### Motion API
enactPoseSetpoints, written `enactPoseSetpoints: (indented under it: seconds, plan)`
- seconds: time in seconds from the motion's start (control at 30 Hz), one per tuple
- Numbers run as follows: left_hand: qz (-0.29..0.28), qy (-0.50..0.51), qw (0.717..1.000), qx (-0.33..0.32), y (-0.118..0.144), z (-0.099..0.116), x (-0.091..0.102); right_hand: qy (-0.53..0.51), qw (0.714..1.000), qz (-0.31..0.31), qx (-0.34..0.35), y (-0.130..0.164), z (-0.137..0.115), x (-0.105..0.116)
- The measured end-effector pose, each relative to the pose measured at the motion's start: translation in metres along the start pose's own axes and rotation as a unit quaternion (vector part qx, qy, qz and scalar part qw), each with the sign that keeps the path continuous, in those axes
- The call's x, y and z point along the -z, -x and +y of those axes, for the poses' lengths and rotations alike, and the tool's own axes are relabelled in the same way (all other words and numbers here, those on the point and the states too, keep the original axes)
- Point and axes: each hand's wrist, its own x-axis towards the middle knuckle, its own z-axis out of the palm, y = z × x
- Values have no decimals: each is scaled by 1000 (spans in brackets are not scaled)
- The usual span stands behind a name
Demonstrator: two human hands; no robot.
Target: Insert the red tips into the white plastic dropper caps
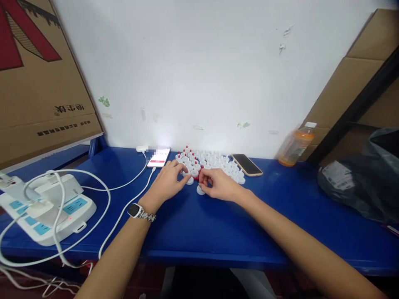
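Note:
My left hand [168,180] rests at the left side of a cluster of white nozzle caps [215,160], its thumb and index finger apart beside the nearest ones. Several caps at that end carry small red tips [187,148]. A little pile of loose red tips [200,171] lies between my hands, partly hidden by the right one. With fingers pinched together, my right hand [216,183] holds a single white nozzle cap [200,190] by its top at the table. The fingers cover its upper part, so whether a red tip is on it cannot be seen.
A lit phone [158,157] on a white cable lies behind my left hand; a dark phone [247,165] is right of the caps. A power strip [46,220] with looping cables sits left. An orange drink bottle [296,145] and a dark plastic bag [358,182] stand right.

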Motion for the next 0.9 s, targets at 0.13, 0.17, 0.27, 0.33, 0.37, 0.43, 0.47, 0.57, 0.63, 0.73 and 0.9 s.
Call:
enactPoseSetpoints:
  seconds: [0.13, 0.17, 0.27, 0.33, 0.37, 0.43, 0.47, 0.57, 0.63, 0.73, 0.9]
  plan:
    - [0, -34, 999, -6, 2, 2, -6, 28, 998, 54, 1, -11, -2, 3]
    - [-3, -40, 999, -5, 3, 2, -7, 32, 997, 67, -1, -16, -2, 3]
    - [-16, -49, 999, 1, 3, 3, -8, 64, 996, 55, -13, -31, 3, 6]
    - [-22, -45, 999, 1, 2, 2, -7, 106, 994, 10, -8, -40, 8, 7]
    - [-21, -40, 999, -1, 2, 2, -6, 128, 992, -16, -1, -43, 10, 7]
    - [-9, -21, 1000, -3, 1, -1, -3, 162, 985, -53, 16, -49, 13, 8]
    - [-1, -5, 1000, -4, 1, -2, -1, 175, 982, -64, 22, -51, 14, 7]
    - [19, 63, 998, 0, -1, -2, 4, 196, 977, -83, 24, -55, 14, 6]
    - [18, 110, 994, 7, -1, 0, 6, 206, 974, -94, 20, -58, 14, 4]
    - [20, 155, 988, 14, 0, 6, 9, 212, 972, -96, 21, -60, 15, 2]
    - [31, 180, 983, 5, 0, 14, 5, 154, 987, -38, 32, -55, 18, 6]
